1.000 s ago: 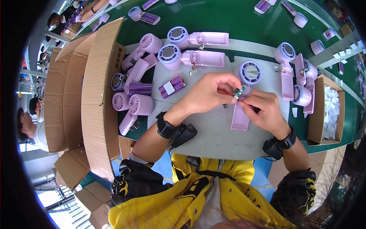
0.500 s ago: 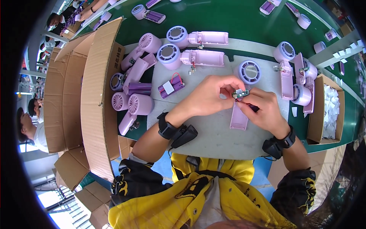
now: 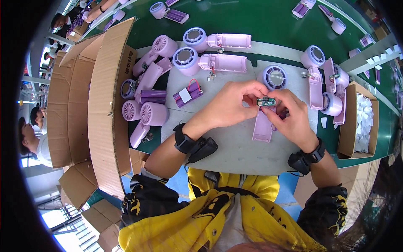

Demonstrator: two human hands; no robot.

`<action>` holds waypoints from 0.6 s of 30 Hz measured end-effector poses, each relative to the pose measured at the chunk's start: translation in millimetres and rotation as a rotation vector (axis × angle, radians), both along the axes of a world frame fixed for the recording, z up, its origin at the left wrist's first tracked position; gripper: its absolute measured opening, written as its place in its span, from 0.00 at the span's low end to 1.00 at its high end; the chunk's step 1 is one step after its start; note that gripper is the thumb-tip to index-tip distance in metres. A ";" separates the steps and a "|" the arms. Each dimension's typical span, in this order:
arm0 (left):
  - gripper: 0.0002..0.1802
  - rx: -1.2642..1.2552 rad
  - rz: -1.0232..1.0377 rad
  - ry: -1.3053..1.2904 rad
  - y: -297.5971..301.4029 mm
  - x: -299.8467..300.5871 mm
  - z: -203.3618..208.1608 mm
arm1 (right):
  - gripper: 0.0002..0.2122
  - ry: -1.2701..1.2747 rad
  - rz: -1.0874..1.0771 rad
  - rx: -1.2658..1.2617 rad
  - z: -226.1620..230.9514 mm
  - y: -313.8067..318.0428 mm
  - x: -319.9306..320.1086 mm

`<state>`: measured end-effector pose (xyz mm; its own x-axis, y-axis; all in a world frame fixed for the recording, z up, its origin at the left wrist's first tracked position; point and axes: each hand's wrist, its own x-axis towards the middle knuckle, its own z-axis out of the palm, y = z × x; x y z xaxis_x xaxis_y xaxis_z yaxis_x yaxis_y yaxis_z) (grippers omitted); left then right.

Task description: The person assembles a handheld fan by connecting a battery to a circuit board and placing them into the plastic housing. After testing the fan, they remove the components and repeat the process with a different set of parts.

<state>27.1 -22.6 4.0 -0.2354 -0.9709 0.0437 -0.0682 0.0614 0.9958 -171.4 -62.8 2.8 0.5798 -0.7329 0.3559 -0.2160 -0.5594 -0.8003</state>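
Observation:
Between my two hands is a small green circuit board, its face turned up. My left hand pinches its left end with thumb and forefinger. The fingers of my right hand close on its right end. Beneath them lies a lilac handheld fan, its round head just beyond my hands and its open handle shell pointing toward me, partly covered by my fingers. Left of my hands, a purple battery pack with a white patch and red wire rests on the grey mat.
Several lilac fans with open handles lie at the back, and more are heaped at left. Others lie at right, beside a carton of white slips. A large cardboard box stands at left. Farther fans sit on the green surface.
The circuit board has been tilted so its face shows more, and my right fingers have shifted around its right end. Fans on the far green surface have moved slightly to the right.

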 end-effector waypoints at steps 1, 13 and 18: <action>0.18 0.003 0.002 0.010 -0.2 -0.1 -0.3 | 0.15 -0.005 -0.003 -0.023 -0.5 -0.4 -0.3; 0.15 0.018 0.105 -0.074 2.0 -0.1 -5.2 | 0.14 0.032 -0.060 -0.051 -3.2 -0.7 -2.7; 0.14 -0.125 0.126 -0.155 1.7 -1.6 -7.4 | 0.14 0.051 -0.113 -0.042 -2.2 -0.1 -2.0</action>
<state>25.5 -20.8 -3.4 -0.1258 -0.9823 0.1388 -0.2345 0.1653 0.9580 -173.4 -62.9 0.6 0.5125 -0.7798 0.3594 -0.3197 -0.5618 -0.7630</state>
